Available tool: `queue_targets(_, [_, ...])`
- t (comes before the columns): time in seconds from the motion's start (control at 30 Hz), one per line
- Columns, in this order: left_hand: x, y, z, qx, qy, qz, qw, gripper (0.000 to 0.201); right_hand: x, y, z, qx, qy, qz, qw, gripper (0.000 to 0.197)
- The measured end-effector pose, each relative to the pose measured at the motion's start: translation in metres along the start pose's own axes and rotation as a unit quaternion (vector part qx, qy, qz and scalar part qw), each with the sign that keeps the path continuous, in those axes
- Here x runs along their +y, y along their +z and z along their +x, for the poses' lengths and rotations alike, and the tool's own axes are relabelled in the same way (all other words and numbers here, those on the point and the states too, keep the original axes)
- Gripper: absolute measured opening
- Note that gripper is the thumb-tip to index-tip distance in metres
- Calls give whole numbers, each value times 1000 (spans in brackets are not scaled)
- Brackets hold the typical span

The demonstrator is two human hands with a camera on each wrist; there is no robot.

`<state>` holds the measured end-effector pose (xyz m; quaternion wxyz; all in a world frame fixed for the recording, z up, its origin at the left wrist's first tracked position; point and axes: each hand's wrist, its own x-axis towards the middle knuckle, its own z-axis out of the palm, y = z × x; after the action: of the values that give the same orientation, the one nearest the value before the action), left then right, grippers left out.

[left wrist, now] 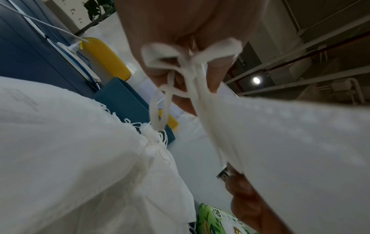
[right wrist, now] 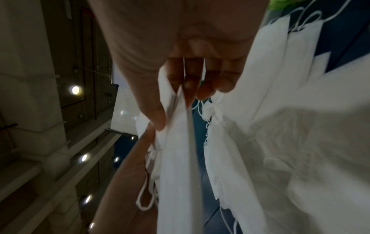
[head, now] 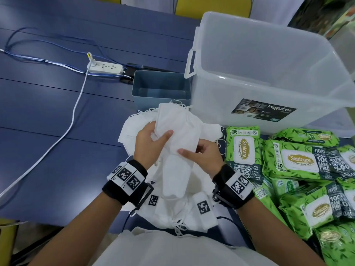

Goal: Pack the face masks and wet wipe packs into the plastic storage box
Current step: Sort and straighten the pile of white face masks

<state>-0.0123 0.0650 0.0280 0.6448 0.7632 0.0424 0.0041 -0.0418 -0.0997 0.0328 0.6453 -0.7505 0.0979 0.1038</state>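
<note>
Both hands hold a stack of white face masks (head: 177, 127) above the loose pile of masks (head: 172, 191) at the table's near edge. My left hand (head: 153, 140) grips the stack from the left, thumb across its top. My right hand (head: 199, 155) pinches its lower right edge. In the left wrist view the held masks (left wrist: 290, 142) fill the right side, ear loops hanging under the fingers (left wrist: 216, 69). In the right wrist view the thumb and fingers (right wrist: 192, 77) pinch the mask edges (right wrist: 180, 134). The clear plastic storage box (head: 272, 77) stands empty at the back right. Green wet wipe packs (head: 299, 164) lie right.
A small blue bin (head: 161, 89), empty, stands just behind the masks and left of the box. A white power strip (head: 105, 67) with blue and white cables lies further left on the blue table (head: 57, 112). Yellow chair backs show beyond the table.
</note>
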Motion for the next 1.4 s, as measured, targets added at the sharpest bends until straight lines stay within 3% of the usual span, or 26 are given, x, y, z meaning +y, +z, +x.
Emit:
queue_targets(0.1, [-1, -8, 3, 28, -20, -7, 999, 34, 8, -13, -2, -19, -20, -13, 1000, 16])
queue_targets(0.23, [-1, -18, 6, 57, -34, -27, 997, 30, 31, -44, 8, 80, 27, -31, 996, 12])
queue_targets(0.37, [-2, -21, 6, 54, -45, -32, 997, 19, 51, -53, 17, 123, 32, -234, 964, 36])
queue_targets(0.4, [-1, -19, 5, 45, -46, -34, 997, 18, 48, -49, 16, 130, 15, -235, 963, 40])
queue_targets(0.57, [2, -8, -4, -34, -34, -23, 999, 18, 16, -8, 10, 68, -37, -38, 996, 33])
queue_targets(0.77, [4, -13, -7, -28, -35, -7, 999, 8, 6, -12, 14, 92, -56, -15, 994, 22])
queue_targets(0.9, [2, -25, -5, -14, -10, 18, 1000, 3, -4, -36, 15, 152, -63, -8, 986, 23])
queue_targets(0.97, [1, -31, -3, -13, -6, 18, 1000, 3, -12, -46, 8, 118, -89, -23, 989, 32])
queue_targets(1.03, [-1, -34, -2, -26, -5, 19, 999, 15, -21, -49, -6, 38, -129, -104, 985, 37])
queue_targets(1.1, [-2, -37, -2, -56, -7, 19, 998, 31, -27, -46, -21, -49, -172, -205, 962, 42])
queue_targets(1.2, [0, -37, -4, -127, -7, 31, 991, 56, -27, -37, -27, -140, -208, -274, 928, 30])
queue_targets(1.3, [3, -28, -11, -207, -15, 22, 978, 63, -23, -21, -19, -129, -198, -255, 938, 31])
queue_targets(1.4, [1, -20, -18, -224, -14, 44, 973, 45, -18, -7, -10, -92, -176, -208, 958, 34])
